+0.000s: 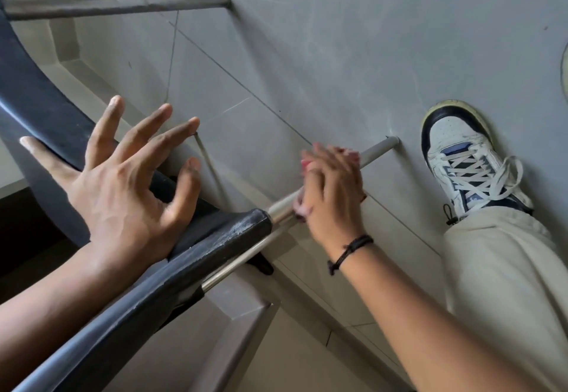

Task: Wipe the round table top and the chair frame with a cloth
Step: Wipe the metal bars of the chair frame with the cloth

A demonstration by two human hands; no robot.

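Observation:
I look steeply down along a chair. Its black padded armrest (159, 287) runs from lower left to centre and ends on a shiny metal leg (376, 149) that reaches the floor. My right hand (330, 195) is wrapped around that metal leg, shut on a pink cloth (307, 165); only small bits of the cloth show between the fingers. My left hand (129, 182) hovers above the armrest with fingers spread, holding nothing. A second dark metal bar (123, 6) of the chair frame crosses the top left. The round table top is not in view.
Grey floor tiles (338, 53) fill the background. My right foot in a white and navy sneaker (464, 161) stands just right of the leg's foot, with a beige trouser leg (507, 284) above it. A pale step edge (246, 324) lies below the armrest.

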